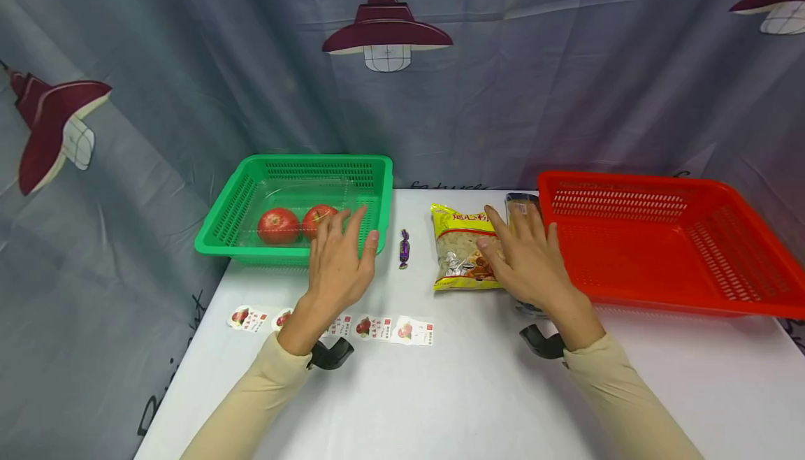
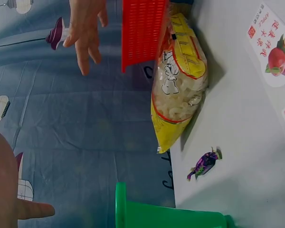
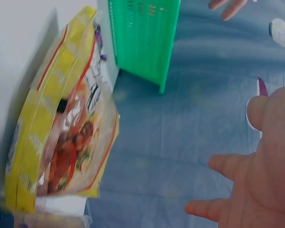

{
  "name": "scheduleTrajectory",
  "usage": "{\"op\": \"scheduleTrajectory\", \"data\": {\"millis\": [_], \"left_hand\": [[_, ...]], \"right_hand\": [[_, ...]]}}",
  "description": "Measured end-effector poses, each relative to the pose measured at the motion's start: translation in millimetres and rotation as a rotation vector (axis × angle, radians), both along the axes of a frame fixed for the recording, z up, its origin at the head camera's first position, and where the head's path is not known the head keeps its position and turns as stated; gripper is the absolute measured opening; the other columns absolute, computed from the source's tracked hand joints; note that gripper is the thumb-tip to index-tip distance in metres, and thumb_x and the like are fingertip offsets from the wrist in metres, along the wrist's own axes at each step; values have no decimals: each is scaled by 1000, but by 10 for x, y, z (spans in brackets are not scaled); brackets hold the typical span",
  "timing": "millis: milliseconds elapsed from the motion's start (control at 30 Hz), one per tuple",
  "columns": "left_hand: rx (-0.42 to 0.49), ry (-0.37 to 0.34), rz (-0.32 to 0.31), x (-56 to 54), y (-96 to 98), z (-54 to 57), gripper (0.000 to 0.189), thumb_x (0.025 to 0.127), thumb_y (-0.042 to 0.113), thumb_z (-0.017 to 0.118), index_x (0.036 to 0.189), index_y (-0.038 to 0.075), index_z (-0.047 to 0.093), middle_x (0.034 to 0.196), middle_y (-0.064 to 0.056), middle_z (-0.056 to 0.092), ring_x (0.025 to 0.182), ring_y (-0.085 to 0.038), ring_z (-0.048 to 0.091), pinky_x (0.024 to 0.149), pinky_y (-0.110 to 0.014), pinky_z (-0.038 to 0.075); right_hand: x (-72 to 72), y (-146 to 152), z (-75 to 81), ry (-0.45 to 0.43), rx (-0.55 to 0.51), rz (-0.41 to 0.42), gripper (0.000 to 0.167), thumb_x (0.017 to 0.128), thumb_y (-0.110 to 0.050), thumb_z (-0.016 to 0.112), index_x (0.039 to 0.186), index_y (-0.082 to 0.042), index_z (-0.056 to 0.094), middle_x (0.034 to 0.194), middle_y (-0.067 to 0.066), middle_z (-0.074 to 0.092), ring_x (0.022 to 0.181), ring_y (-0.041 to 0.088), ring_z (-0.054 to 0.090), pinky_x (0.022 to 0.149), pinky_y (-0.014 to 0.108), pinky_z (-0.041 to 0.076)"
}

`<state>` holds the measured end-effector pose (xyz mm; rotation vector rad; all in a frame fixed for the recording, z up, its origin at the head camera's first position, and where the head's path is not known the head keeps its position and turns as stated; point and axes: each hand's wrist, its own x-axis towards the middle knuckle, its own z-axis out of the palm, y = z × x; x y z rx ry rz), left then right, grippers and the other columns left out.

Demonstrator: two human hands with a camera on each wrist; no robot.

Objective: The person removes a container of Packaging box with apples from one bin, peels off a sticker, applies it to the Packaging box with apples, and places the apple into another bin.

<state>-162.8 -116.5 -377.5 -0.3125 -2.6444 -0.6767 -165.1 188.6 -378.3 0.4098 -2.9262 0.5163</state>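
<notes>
My left hand [image 1: 339,268], fingers spread and holding nothing, hovers at the near right corner of the green basket [image 1: 295,260]. Inside that basket a clear plastic box [image 1: 342,194] stands around two red apples [image 1: 279,226]. My right hand [image 1: 531,261] is also spread, above the right side of a yellow food bag [image 1: 465,250], which has a clear window; the right wrist view shows the palm apart from the bag. Partly hidden beneath this hand lies another package [image 1: 522,200]. Between the hands is a purple wrapped candy [image 1: 404,249].
A red basket [image 1: 629,250] stands at the right of the white table [image 1: 440,397]. A strip of apple-printed stickers [image 1: 411,331] lies at the front left, partly covered by the left forearm. A grey curtain [image 1: 503,96] with printed lamps hangs behind the table.
</notes>
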Motion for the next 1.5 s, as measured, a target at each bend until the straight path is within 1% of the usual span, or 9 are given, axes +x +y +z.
{"op": "scheduleTrajectory", "data": {"millis": [233,333,533,667,833,1000,1233,1367,1500], "left_hand": [[23,55,-20,44,-56,-39,50,105,42,37,141,11,52,131,-20,51,124,-41,40,90,-55,39],[31,76,-24,69,-75,-48,49,105,41,37,137,10,56,121,-19,54,114,-39,45,86,-51,40],[49,97,-18,104,-98,-77,43,104,37,41,129,8,62,106,-16,58,88,-32,50,71,-43,42],[78,68,-19,140,-107,-82,42,104,38,40,121,9,66,97,-11,59,81,-27,52,63,-40,43],[141,13,-31,183,-148,-95,42,105,37,40,111,8,69,89,-6,59,77,-23,56,63,-40,44],[177,-45,-38,218,-202,-110,46,106,37,38,113,4,69,93,-8,62,80,-25,59,65,-40,46],[224,-106,-23,255,-306,-148,38,106,30,42,102,7,72,93,-6,66,80,-21,60,65,-40,46],[255,-137,-8,253,-370,-178,40,106,30,41,101,7,73,98,-8,70,88,-24,64,70,-43,48],[291,-181,11,240,-407,-212,44,106,31,38,100,6,74,103,-11,70,94,-26,64,74,-45,49]], "right_hand": [[-45,-175,22,-8,16,20,68,100,-58,35,157,-22,25,158,24,17,144,49,-1,106,70,-5],[-62,-256,41,-6,18,33,68,99,-58,36,157,-23,26,158,22,19,144,48,0,107,68,-7],[-112,-393,54,-8,29,72,68,100,-59,34,157,-24,27,158,21,21,144,48,3,107,70,-3],[-133,-495,75,-18,26,82,67,99,-61,33,157,-26,27,158,20,21,145,47,4,107,71,-1],[-148,-628,90,-14,28,100,67,99,-63,29,156,-28,27,158,18,23,145,46,6,107,71,1],[-144,-745,111,-21,39,118,68,99,-65,25,157,-28,26,158,18,23,145,46,5,107,70,1],[-166,-883,127,-13,67,141,70,98,-67,20,157,-29,24,158,18,23,145,45,6,107,71,6],[-187,-949,121,-17,69,157,70,99,-67,19,157,-29,23,158,17,23,145,44,6,107,71,6],[-200,-1004,121,-38,62,157,70,99,-67,20,158,-30,22,159,16,22,146,42,4,108,69,4]]}}
